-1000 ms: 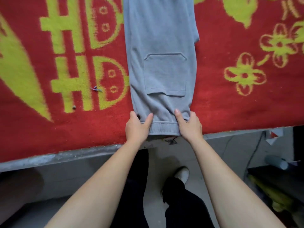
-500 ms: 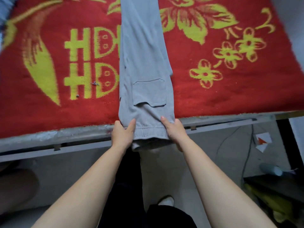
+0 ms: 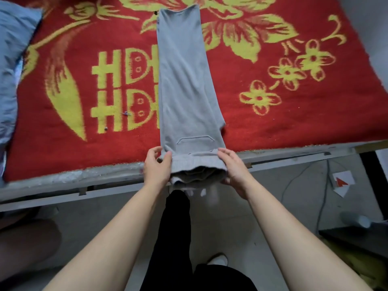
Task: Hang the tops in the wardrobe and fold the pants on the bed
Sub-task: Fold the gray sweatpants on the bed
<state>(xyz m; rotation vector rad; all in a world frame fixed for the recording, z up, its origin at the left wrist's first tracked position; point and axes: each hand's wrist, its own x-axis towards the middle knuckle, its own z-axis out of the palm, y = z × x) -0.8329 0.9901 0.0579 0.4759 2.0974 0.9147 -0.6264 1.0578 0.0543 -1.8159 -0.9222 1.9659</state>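
Note:
Grey pants (image 3: 184,85), folded lengthwise into one long strip, lie across the red and yellow blanket (image 3: 294,114) on the bed, leg ends far from me. The waistband end, with a back pocket showing, hangs over the bed's near edge. My left hand (image 3: 156,166) grips the waistband's left corner, thumb on top. My right hand (image 3: 233,166) grips the right corner, fingers over the top and thumb beneath. The waistband is lifted slightly off the bed frame. No tops or wardrobe are in view.
A blue pillow (image 3: 12,66) lies at the bed's left end. The grey metal bed frame (image 3: 84,179) runs along the near edge. My dark-trousered legs stand below on the floor. A cable, paper scrap (image 3: 342,182) and a dark low shelf (image 3: 361,240) sit at right.
The pants have slid toward me, so the waistband now overhangs the bed edge and the leg ends have come into view. Both hands have moved back and lifted the waistband.

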